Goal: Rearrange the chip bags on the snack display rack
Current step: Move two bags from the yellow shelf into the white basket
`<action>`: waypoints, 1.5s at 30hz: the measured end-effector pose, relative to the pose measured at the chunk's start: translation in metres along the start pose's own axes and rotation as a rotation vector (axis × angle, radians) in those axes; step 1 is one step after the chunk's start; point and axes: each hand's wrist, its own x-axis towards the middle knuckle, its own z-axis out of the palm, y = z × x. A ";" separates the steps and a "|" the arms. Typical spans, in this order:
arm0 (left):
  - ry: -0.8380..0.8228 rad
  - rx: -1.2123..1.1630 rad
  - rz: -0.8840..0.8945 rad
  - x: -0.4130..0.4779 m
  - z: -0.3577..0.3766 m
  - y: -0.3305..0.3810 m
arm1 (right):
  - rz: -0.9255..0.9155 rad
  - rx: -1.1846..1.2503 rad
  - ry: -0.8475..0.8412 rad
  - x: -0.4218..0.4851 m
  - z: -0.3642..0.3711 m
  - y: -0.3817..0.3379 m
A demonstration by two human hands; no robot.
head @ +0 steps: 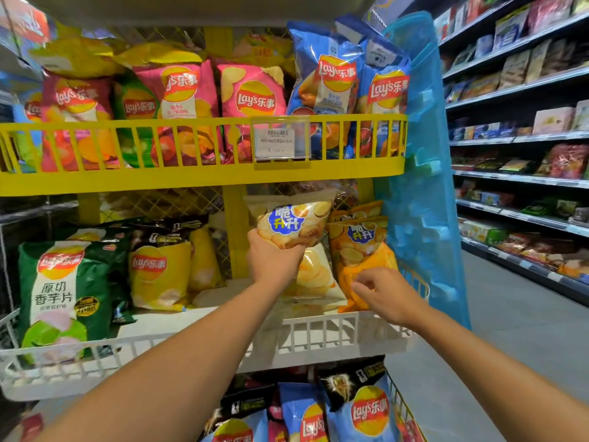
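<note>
chip bags crowd the rack's white middle shelf [318, 333], where the left hand [274, 260] has its grip closed on 1 pale bag [293, 223], lifted to clear space, while the right hand [387, 295], grip loose and empty, reaches for the orange bag [360, 250] beside it.

Price tag [280, 140] on the yellow shelf's front rail: print too blurred to read. Blue bags [338, 416] cut off by the frame's bottom edge. Cream bag [294, 223]: lower part hidden behind the left hand [274, 260].
</note>
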 end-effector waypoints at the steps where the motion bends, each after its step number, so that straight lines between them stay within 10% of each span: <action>1: 0.010 -0.005 -0.010 -0.002 0.005 -0.002 | -0.012 0.006 0.012 -0.004 0.001 0.003; 23: -0.394 0.297 -0.099 -0.031 0.025 -0.030 | -0.070 -0.373 -0.079 -0.045 0.007 0.001; 32: -0.685 0.267 -0.229 -0.002 -0.012 -0.041 | 0.309 0.632 -0.178 0.019 0.006 -0.009; 45: -0.614 0.260 -0.221 -0.003 0.002 -0.053 | 0.390 0.977 -0.045 0.042 0.034 -0.025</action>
